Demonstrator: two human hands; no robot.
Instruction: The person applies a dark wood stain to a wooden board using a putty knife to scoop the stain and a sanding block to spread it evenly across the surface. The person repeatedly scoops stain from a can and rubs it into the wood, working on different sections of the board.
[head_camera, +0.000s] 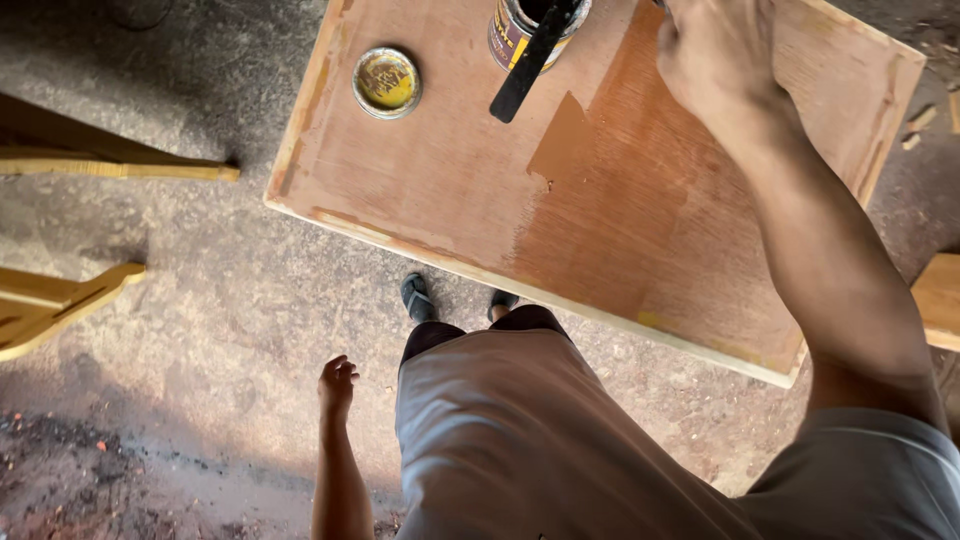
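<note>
Plywood board (440, 170) lies before me, its right part stained darker; my right hand (712, 50) rests closed on its far side, contents hidden. My left hand (337, 382) hangs loosely curled, holding nothing, and an open can (520, 30) stands far, near its lid (387, 82).

Flat plywood board (440, 170), right part stained darker brown, left part pale.

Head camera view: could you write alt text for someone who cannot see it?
A person's right hand rests on a plywood board, half coated in brown stain. An open tin with a black stick and its lid sit on the board; the left hand hangs empty.
</note>
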